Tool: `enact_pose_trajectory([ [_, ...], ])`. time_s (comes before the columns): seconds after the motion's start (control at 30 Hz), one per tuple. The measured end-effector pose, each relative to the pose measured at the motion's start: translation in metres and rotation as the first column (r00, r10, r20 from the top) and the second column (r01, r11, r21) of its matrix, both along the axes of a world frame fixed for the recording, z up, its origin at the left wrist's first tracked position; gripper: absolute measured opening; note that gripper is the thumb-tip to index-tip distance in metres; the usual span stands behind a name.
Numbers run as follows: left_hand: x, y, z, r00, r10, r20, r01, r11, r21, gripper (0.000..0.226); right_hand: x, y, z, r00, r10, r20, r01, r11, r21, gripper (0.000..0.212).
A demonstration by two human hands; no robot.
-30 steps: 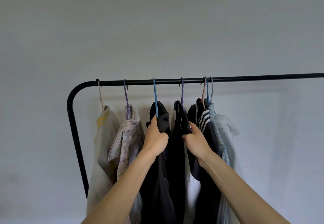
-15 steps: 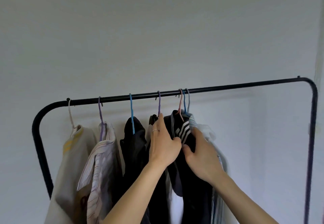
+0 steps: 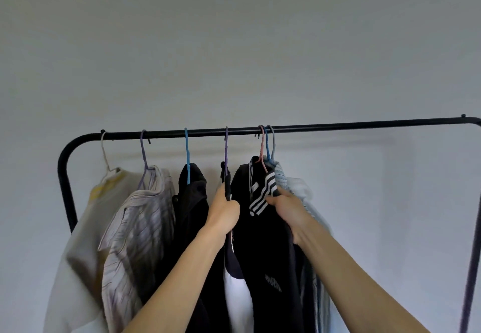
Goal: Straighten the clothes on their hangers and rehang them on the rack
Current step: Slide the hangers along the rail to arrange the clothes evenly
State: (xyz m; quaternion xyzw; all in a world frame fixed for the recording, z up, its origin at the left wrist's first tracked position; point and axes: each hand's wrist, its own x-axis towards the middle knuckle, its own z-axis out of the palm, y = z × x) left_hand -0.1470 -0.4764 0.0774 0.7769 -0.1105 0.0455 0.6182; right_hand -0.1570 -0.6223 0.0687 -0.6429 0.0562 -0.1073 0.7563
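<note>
A black rack (image 3: 338,125) carries several garments on coloured hangers. From the left hang a cream top (image 3: 86,223), a striped shirt (image 3: 140,218), a black garment on a blue hanger (image 3: 187,155), and a dark-and-white garment on a purple hanger (image 3: 226,147). Right of these is a black jacket with white stripes (image 3: 263,233) on a pink hanger (image 3: 261,147), then pale shirts (image 3: 299,189). My left hand (image 3: 225,214) grips the dark edge of the garment on the purple hanger. My right hand (image 3: 287,209) clutches the striped jacket's collar and shoulder.
The rack's right post (image 3: 471,267) runs down the right edge of view, its left post (image 3: 66,189) curves down beside the cream top. The bar right of the hangers is bare. A plain grey wall is behind.
My hands have moved apart: the left onto the purple-hanger garment, the right onto the striped jacket's collar. The jacket's front has been spread open toward me. The view shifted left.
</note>
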Motion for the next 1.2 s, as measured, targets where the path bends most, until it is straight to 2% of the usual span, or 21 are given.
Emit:
enact_pose_trajectory([
  [0.13,-0.003,-0.009,0.000,0.997,0.071,0.021,-0.071,0.997,0.004,0.049,-0.016,-0.044,0.001,0.996,-0.081,0.049,0.083,0.996,-0.039,0.045],
  [0.23,-0.001,-0.015,-0.001,0.997,0.079,0.027,-0.079,0.997,0.007,0.058,-0.031,-0.074,0.005,0.985,-0.160,0.071,0.159,0.987,0.014,0.044],
  [0.3,0.000,-0.019,0.000,0.997,0.080,0.024,-0.079,0.997,-0.008,0.055,-0.039,-0.087,0.010,0.973,-0.207,0.103,0.204,0.978,0.042,0.041],
  [0.37,0.004,-0.019,0.001,0.995,0.092,0.028,-0.091,0.995,-0.028,0.055,-0.043,-0.084,0.014,0.963,-0.229,0.141,0.237,0.971,-0.044,0.042],
  [0.43,0.005,-0.019,0.000,0.995,0.091,0.039,-0.090,0.996,-0.030,0.054,-0.044,-0.070,0.015,0.964,-0.189,0.186,0.220,0.962,-0.163,0.048],
  [0.63,0.008,-0.019,0.000,0.997,0.036,0.067,-0.035,0.999,-0.014,0.052,-0.030,-0.019,0.013,0.988,-0.020,0.153,0.057,0.970,-0.238,0.064],
  [0.73,0.009,-0.016,0.001,0.997,0.015,0.076,-0.015,1.000,-0.004,0.051,-0.023,-0.008,0.009,0.992,-0.017,0.126,0.053,0.955,-0.291,0.072],
  [0.97,0.016,-0.012,-0.001,0.998,0.000,0.055,-0.001,1.000,0.011,0.063,-0.010,-0.014,-0.006,0.978,-0.142,0.150,0.174,0.959,-0.224,0.083],
  [1.2,0.011,-0.008,0.002,0.996,-0.025,0.083,0.023,0.999,0.033,0.065,-0.019,0.002,-0.001,0.986,-0.091,0.137,0.120,0.968,-0.220,0.076],
])
